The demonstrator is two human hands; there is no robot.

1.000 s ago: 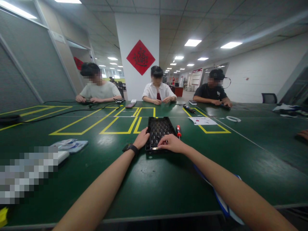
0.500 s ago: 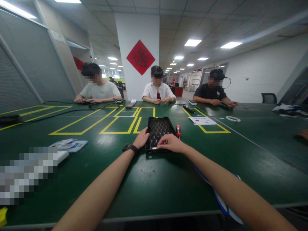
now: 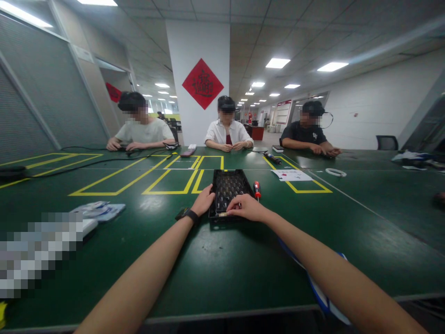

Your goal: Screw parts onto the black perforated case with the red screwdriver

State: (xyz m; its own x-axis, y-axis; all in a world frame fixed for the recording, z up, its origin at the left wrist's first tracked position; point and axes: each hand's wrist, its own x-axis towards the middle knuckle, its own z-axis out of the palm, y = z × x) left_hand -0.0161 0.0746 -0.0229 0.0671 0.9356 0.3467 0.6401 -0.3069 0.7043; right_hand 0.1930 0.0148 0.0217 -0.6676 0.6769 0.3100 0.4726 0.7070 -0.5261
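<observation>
A black tray [image 3: 216,185] with rows of small pegs or holes inside lies on the green table in front of me. Holding its left rim is my left hand [image 3: 204,200], fingers closed around the edge. My right hand [image 3: 246,207] reaches over the near right corner with thumb and finger pinched together. At those fingertips, by the tray's near edge, is a small pale piece [image 3: 222,214], too small to name. A red-and-black screwdriver [image 3: 257,190] lies just right of the tray.
Yellow tape outlines [image 3: 167,191] mark the table. A printed sheet [image 3: 292,175] and a white ring [image 3: 335,172] lie to the right, plastic packets [image 3: 100,211] to the left. A black cable [image 3: 79,162] crosses the far left. Three people sit opposite.
Both my hands stay almost where they were on the tray. The person at the far right has brought their hands closer together.
</observation>
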